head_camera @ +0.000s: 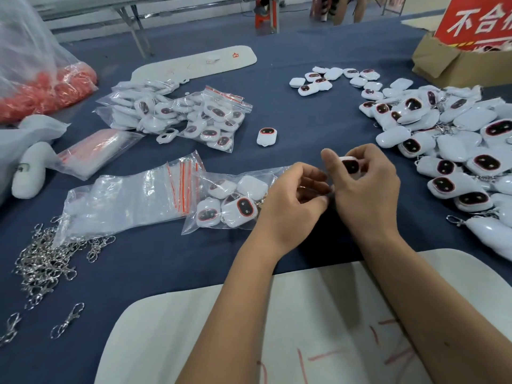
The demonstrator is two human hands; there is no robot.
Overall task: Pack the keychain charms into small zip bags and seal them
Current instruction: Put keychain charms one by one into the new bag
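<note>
Glossy white plastic charms [454, 151] lie on matt dark-blue cloth [299, 115], beside clear crinkled plastic zip bags [124, 200] and shiny silver metal clasps [44, 261].

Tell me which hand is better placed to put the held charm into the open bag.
The right hand. It already grips the charm beside the mouth of the zip bag, which the left hand holds at its edge.
</note>
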